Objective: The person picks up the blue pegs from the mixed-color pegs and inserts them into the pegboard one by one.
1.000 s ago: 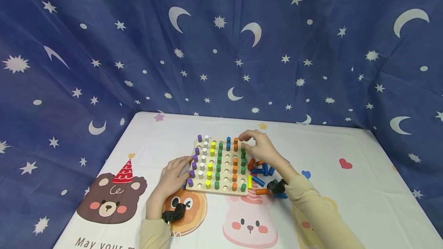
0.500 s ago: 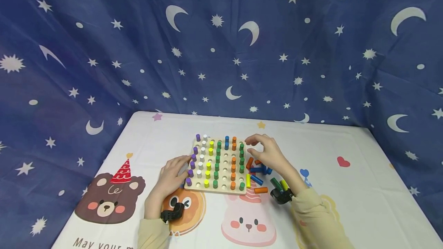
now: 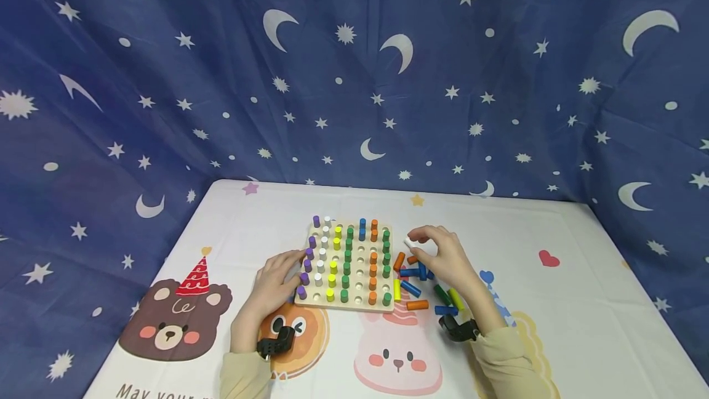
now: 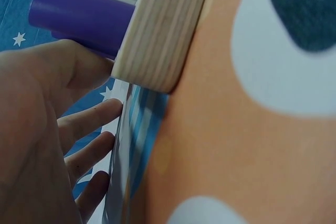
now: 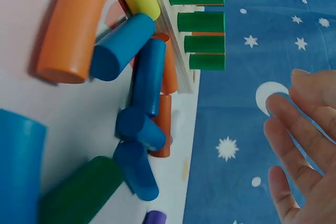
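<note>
A wooden pegboard [image 3: 344, 306] lies at the table's middle, with rows of upright purple, white, yellow, green, blue and orange pegs and some bare holes. My left hand [image 3: 275, 282] rests at the board's left side. In the left wrist view one digit touches the board's edge beside a purple peg [image 4: 81, 17]; the other fingers [image 4: 90, 153] extend loosely. To the right of the board hovers my right hand [image 3: 445, 257], fingers loosely curved and apart in the right wrist view. In the head view its fingertips overlap the end of a white peg [image 3: 408, 242].
Loose pegs lie right of the board: several blue pegs [image 3: 410, 289], orange pegs [image 3: 417, 305], a green peg [image 3: 442, 294] and yellow pegs [image 3: 397, 290]. The right wrist view also shows a purple peg [image 5: 155, 217]. A star-patterned curtain [image 3: 354, 79] hangs behind the table.
My right hand has drawn back from the board's far right corner, moving right and nearer over the loose pegs. A white peg now shows by its fingertips. My left hand stays put.
</note>
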The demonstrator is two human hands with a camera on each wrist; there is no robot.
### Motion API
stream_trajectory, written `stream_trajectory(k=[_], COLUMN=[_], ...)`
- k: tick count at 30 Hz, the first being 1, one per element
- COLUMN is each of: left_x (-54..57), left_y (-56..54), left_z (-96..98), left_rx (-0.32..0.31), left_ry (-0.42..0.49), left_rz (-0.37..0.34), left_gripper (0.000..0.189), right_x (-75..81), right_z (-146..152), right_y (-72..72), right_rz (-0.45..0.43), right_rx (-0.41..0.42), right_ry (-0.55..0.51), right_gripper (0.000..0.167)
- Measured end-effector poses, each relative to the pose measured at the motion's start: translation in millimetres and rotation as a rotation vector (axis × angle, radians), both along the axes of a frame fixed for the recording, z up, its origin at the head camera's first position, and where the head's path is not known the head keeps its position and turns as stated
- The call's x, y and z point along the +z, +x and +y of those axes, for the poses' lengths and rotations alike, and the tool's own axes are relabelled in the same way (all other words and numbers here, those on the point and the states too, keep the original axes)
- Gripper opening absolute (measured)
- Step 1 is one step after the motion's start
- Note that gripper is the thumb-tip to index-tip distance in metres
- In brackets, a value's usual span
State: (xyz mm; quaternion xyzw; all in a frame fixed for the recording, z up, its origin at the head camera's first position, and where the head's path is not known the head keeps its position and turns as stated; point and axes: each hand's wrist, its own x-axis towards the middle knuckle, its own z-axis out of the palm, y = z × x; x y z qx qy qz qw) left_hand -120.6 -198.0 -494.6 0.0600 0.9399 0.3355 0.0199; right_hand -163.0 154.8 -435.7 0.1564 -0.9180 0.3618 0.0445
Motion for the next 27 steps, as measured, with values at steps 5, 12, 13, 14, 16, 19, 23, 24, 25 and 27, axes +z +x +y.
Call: stream_trajectory(k=[5,12,13,14,16,19,23,24,25,27], left_x=[0.9,2.4,2.3,2.7,2.7,1.8,1.3,1.4,1.7,2.7], left_y=[-1.2,-2.5,-2.3,-1.7,-0.9,-0.2,0.4,0.6,0.8,1.4], left_z=[2.8,4.3,4.3,4.6,5.0,5.4,4.8,4.5,4.2,3.5], left_rx=[-0.002,-0.006,-0.005,-0.004,-0.005,-0.006,-0.004,-0.001,0.002,0.006], left_ry=[0.015,0.003,0.002,0.001,0.001,0.000,-0.004,-0.007,-0.007,-0.006], left_rz=[-0.017,-0.019,-0.018,-0.018,-0.020,-0.019,-0.011,-0.010,-0.010,-0.008], left_gripper=[0.050,0.050,0.050,0.050,0.050,0.050,0.050,0.050,0.050,0.050], right_x=[-8.9,-23.2,-25.1,-27.5,-31.4,-35.2,-35.5,-35.8,-36.3,-38.3], right_z=[9,19,19,20,21,23,25,26,26,28], right_y=[10.4,20.2,21.2,21.7,22.8,23.6,23.9,23.8,23.5,22.4], right_rz=[-0.050,-0.060,-0.071,-0.080,-0.089,-0.090,-0.090,-0.092,-0.093,-0.095], right_rx=[-0.064,-0.104,-0.110,-0.115,-0.122,-0.138,-0.157,-0.160,-0.161,-0.164], right_ry=[0.000,-0.029,-0.033,-0.038,-0.050,-0.048,-0.023,-0.015,-0.014,-0.013], right_gripper=[0.028,0.029,0.029,0.029,0.029,0.029,0.029,0.030,0.030,0.031])
